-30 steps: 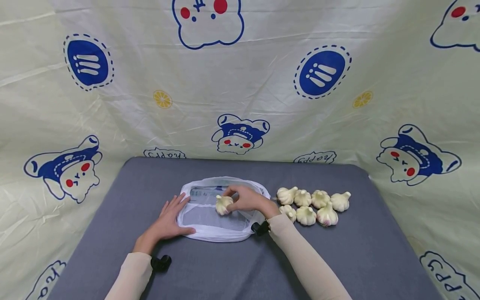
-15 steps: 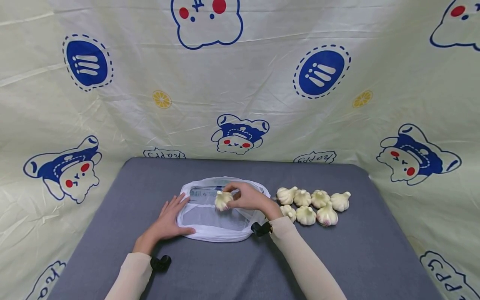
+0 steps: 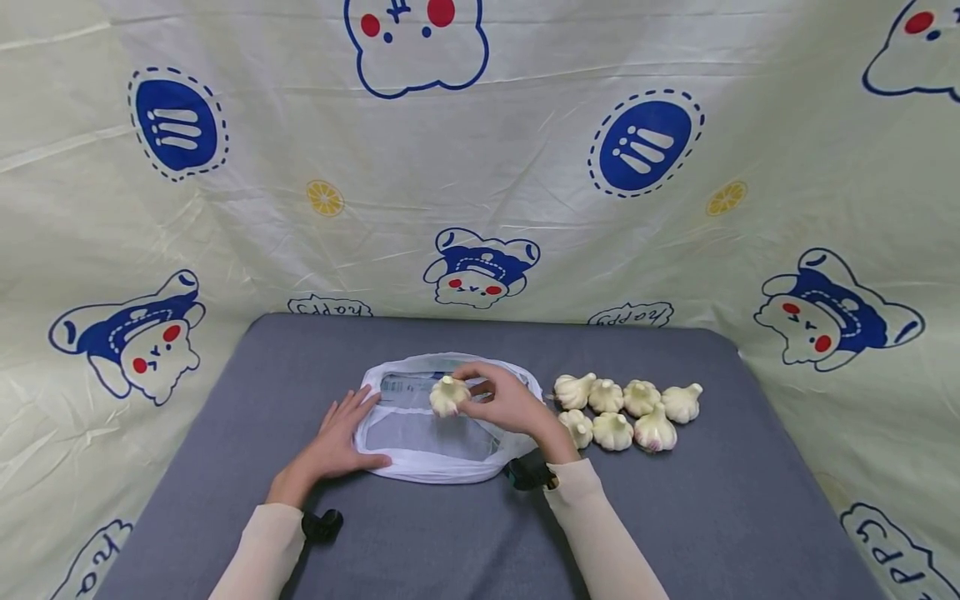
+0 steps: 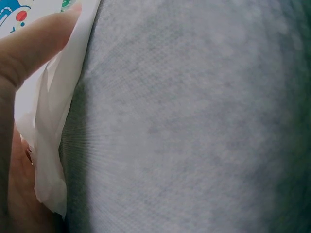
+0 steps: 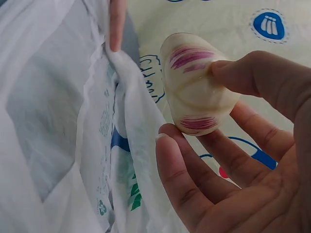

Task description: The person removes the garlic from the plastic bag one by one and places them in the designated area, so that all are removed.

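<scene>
A garlic bulb (image 3: pixel 447 397) is pinched between the thumb and fingers of my right hand (image 3: pixel 510 404). It hangs over the mouth of a white plastic bag (image 3: pixel 442 467), whose rim is spread wide on the table. In the right wrist view the bulb (image 5: pixel 194 87) shows purple streaks on its pale skin, with the bag (image 5: pixel 141 121) beside it. My left hand (image 3: pixel 337 437) rests at the bag's left side with its fingers spread. Its thumb (image 4: pixel 39 41) lies on the white plastic in the left wrist view.
Several garlic bulbs (image 3: pixel 612 432) lie in two rows right of the bag. The table (image 3: pixel 420 542) has a grey cloth. A printed curtain (image 3: pixel 480 200) hangs behind it and at both sides.
My right hand has risen a little and its wrist has shifted right, the garlic bulb still pinched and slightly higher in the head view. My left hand and the bag stay put.
</scene>
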`<state>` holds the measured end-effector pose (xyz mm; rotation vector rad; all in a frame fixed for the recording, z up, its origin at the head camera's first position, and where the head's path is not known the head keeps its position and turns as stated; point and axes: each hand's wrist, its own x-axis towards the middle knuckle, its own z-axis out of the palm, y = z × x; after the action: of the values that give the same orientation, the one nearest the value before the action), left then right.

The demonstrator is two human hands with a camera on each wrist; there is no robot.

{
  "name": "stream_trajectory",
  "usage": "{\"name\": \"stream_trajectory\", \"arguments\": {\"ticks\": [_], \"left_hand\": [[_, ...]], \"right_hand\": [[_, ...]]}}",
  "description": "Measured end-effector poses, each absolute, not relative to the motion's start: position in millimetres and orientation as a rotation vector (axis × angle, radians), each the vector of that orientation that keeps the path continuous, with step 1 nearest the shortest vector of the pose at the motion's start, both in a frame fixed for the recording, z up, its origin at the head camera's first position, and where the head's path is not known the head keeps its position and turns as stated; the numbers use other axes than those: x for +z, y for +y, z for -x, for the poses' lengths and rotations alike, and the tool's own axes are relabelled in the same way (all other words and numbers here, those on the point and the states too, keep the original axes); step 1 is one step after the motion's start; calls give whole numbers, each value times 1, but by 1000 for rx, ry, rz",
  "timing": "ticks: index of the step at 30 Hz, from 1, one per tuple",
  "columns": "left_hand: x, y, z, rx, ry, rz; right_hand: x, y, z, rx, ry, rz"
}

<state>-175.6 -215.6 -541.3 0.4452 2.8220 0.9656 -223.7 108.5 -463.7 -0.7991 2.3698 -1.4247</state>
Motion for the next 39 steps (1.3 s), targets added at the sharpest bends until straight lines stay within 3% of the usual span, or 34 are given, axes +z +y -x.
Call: {"name": "stream_trajectory", "arguments": {"ticks": [39], "left_hand": [[-543,-216,176,969,2846,-495]], "right_hand": [[-468,171,154,-1737,2449,546]]}}
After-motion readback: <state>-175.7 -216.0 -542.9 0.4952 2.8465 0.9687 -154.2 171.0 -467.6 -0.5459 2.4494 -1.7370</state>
